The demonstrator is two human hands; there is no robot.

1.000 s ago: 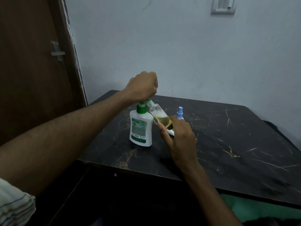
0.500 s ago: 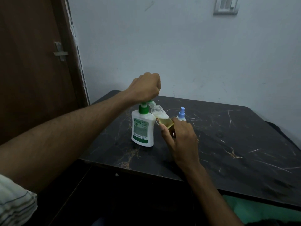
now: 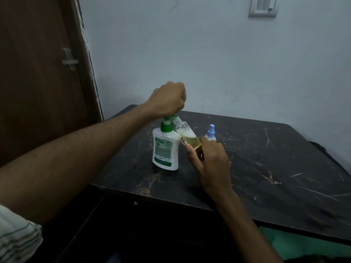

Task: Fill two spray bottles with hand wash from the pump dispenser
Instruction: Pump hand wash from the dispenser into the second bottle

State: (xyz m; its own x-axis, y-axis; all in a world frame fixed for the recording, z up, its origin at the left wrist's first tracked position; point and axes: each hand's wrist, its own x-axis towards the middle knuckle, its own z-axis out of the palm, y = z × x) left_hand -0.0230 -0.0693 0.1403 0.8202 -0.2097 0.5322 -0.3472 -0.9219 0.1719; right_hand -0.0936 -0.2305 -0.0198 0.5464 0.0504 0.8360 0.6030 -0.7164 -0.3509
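Hand wash, yellowish and clear, fills the lower part of the open spray bottle (image 3: 187, 134) that our right hand (image 3: 209, 164) holds tilted, its bare neck leaning up against the green spout of the pump dispenser (image 3: 166, 147). We grip the bottle near its base, thumb on the near side and fingers curled round the far side, so the bottom of it is hidden behind the hand. Our left hand (image 3: 168, 99) is balled into a fist on top of the pump head, knuckles up, covering most of the green top; only the collar and a bit of the spout show below it. We cannot tell whether the fingers wrap the pump head or merely press on it. The dispenser itself is white with a green label and stands upright on the dark marble-patterned table (image 3: 275, 168), near its left front part. Just behind our right hand stands the second spray bottle (image 3: 210, 132), upright, with its pale blue spray cap on; its body is largely hidden by our fingers. A brown door (image 3: 38, 73) fills the left side, and a switch plate (image 3: 263, 6) sits high on the pale wall.
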